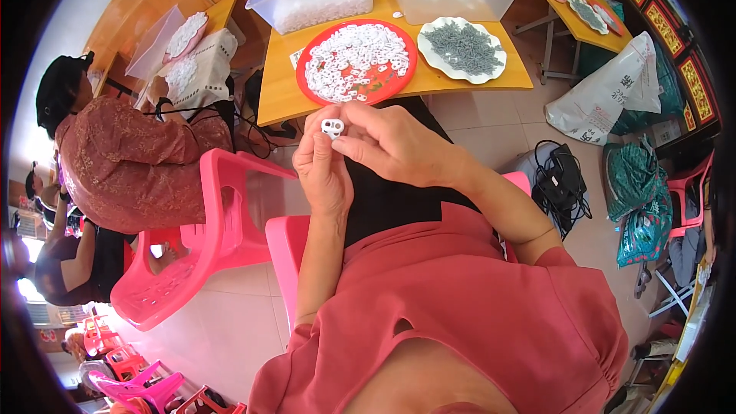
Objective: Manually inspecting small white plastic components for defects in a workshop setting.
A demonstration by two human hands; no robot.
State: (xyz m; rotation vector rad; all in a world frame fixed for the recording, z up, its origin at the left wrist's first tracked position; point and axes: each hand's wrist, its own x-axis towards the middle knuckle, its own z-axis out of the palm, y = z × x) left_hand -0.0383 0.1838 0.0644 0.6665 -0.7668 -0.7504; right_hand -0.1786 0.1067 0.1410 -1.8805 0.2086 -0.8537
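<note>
A small white plastic piece with two round holes (332, 127) is held up in front of me, just off the near edge of the table. The fingers and thumb of my left hand (325, 172) pinch it from below. My right hand (406, 144) is closed at its right side, thumb and fingertips against it; whether anything small sits between them is hidden. Just beyond my hands, a red round tray (412, 69) holds many similar white pieces. Right of it stands a white scalloped plate (433, 57) heaped with small grey pieces (463, 46).
Two clear plastic bins (268, 11) (491, 0) of white pieces stand at the back of the wooden table (280, 100). A person in a patterned top (138, 157) works at the left, by a pink chair (215, 238). Bags (606, 96) and a black cable bundle (562, 184) lie right.
</note>
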